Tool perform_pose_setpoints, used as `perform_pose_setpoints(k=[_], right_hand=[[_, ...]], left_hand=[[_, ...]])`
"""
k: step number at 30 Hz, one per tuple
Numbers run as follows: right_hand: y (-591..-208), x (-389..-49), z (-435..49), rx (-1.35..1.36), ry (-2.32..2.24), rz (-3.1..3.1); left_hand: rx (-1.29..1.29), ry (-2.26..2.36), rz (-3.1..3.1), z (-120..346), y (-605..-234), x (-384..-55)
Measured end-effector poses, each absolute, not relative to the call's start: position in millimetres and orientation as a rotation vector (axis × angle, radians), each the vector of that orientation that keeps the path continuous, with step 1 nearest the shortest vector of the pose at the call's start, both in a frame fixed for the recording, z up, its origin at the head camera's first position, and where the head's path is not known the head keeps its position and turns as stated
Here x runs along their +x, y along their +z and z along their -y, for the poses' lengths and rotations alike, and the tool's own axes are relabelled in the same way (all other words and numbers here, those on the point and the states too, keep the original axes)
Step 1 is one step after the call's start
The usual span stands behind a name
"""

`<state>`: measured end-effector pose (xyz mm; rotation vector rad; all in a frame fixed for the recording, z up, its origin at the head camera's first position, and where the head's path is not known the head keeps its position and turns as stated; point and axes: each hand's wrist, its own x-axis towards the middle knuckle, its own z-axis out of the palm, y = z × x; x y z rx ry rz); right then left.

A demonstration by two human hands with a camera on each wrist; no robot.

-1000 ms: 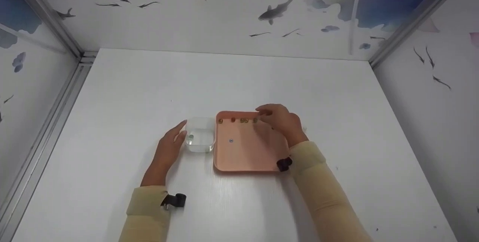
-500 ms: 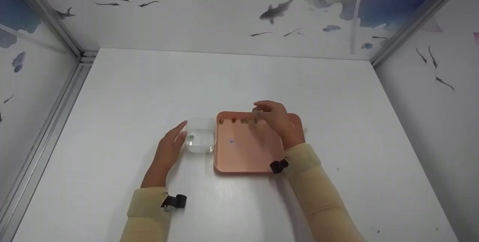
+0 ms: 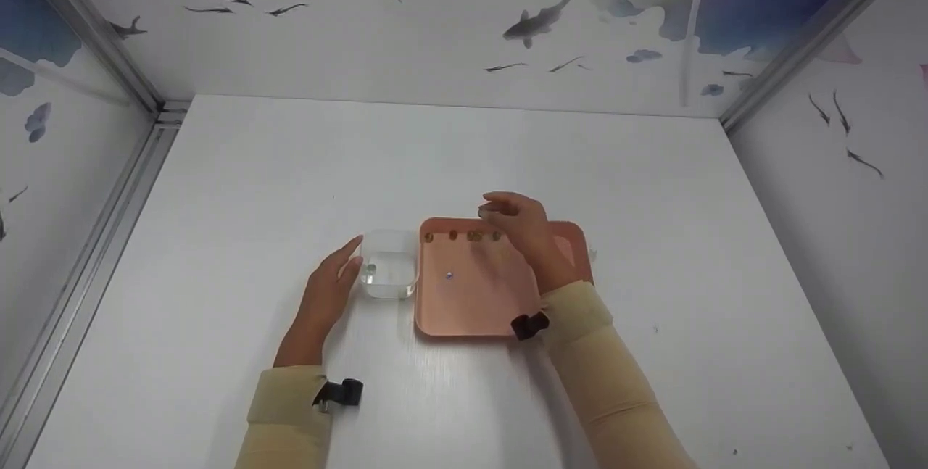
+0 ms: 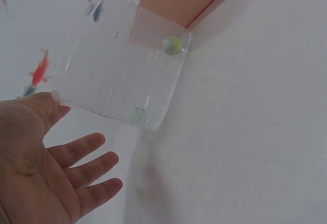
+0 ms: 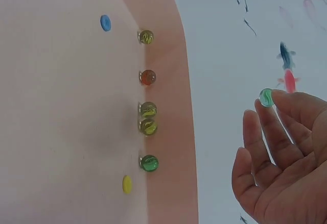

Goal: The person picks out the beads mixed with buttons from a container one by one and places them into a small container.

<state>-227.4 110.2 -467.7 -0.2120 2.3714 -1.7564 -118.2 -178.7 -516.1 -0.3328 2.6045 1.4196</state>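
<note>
My right hand (image 3: 523, 226) pinches a green glass marble (image 5: 266, 97) between thumb and fingertip, above the far rim of the pink tray (image 3: 478, 317). Along the tray's far wall several marbles lie in a row, among them an orange-red marble (image 5: 147, 77) and a green marble (image 5: 149, 163). My left hand (image 3: 332, 291) rests beside a clear plastic box (image 3: 389, 288), fingertips right at its left side, fingers loosely extended. Inside the box are two greenish marbles, one a yellow-green marble (image 4: 172, 45) near a corner.
A blue button (image 5: 105, 23) and a yellow button (image 5: 127, 184) lie on the tray floor. The box stands close against the tray's left side. The white table (image 3: 449, 157) ends at printed panels at the back and sides.
My right hand has moved left and slightly back, up from the tray's far right part, carrying the marble. The left hand and the box have stayed in place.
</note>
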Motion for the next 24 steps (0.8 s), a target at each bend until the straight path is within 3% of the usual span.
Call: perform_pose_setpoints(k=[24], right_hand=[[-461.4, -218.1, -86.2, -0.221, -1.854, -2.196]], left_hand=[[-0.288, 1.434, -2.616, 179.6, -515.9, -117.1]])
